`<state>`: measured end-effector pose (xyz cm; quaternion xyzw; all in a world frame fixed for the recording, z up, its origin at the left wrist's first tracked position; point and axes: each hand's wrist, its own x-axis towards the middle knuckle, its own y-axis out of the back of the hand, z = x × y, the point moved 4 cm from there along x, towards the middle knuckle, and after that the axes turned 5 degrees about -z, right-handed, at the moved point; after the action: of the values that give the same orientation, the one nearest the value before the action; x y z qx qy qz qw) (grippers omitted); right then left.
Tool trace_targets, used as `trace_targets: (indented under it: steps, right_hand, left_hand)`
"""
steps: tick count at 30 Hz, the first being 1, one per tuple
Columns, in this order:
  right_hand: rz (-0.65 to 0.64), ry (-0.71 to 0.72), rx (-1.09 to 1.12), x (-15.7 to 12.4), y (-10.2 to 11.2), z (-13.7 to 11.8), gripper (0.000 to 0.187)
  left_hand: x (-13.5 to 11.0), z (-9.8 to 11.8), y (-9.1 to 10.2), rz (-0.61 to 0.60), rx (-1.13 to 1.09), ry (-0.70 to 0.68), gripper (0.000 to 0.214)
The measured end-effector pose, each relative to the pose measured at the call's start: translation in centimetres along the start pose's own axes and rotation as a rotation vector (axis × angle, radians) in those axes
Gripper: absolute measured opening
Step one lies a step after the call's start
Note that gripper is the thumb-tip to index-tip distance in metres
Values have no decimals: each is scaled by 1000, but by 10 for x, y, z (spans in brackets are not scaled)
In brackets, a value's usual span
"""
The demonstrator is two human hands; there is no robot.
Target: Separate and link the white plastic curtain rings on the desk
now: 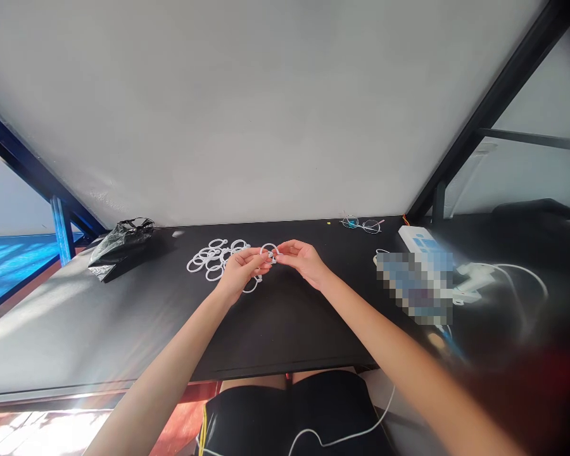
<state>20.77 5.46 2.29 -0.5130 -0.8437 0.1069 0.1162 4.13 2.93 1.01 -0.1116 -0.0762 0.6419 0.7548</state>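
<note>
Between my two hands is a white ring (268, 246), held up over the dark tabletop. My left hand (243, 267) pinches its left side, and my right hand (302, 259) pinches the right side. The fingertips of both hands nearly meet at a small white part at the ring's lower edge, mostly hidden by the fingers. A loose pile of white rings (215, 273), each with a small knob or clasp, lies on the table just left of my left hand. One more ring (250, 291) lies partly beneath that hand.
A black plastic bag (121, 247) sits at the back left. Near the wall lie eyeglasses (362, 224). To the right are a white power strip (420, 244), a blurred-out device (415, 285) and white cables (517, 269). The black table (285, 342) ends in front of my lap.
</note>
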Motion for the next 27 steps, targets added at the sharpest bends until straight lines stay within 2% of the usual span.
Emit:
trace_targets:
  steps: [3, 6, 9, 12, 16, 27]
  right_hand:
    - [33, 50, -88, 0, -1, 2, 35]
    - [76, 124, -158, 0, -1, 4, 33]
    - [74, 184, -224, 0, 0, 4, 29]
    - [60, 197, -266, -1, -1, 5, 30]
    - [50, 208, -257, -2, -4, 4, 30]
    - [38, 218, -298, -4, -5, 4, 31]
  left_hand:
    - [1, 3, 4, 51, -95, -7, 39]
    - [-1, 5, 2, 41, -100, -4, 52]
    - [-5, 8, -5, 6, -15, -10, 59]
    - [-7, 10, -10, 2, 120, -50, 56]
    - [-8, 11, -11, 1, 217, -102, 65]
    - [-6, 6, -12, -104, 295, -2, 54]
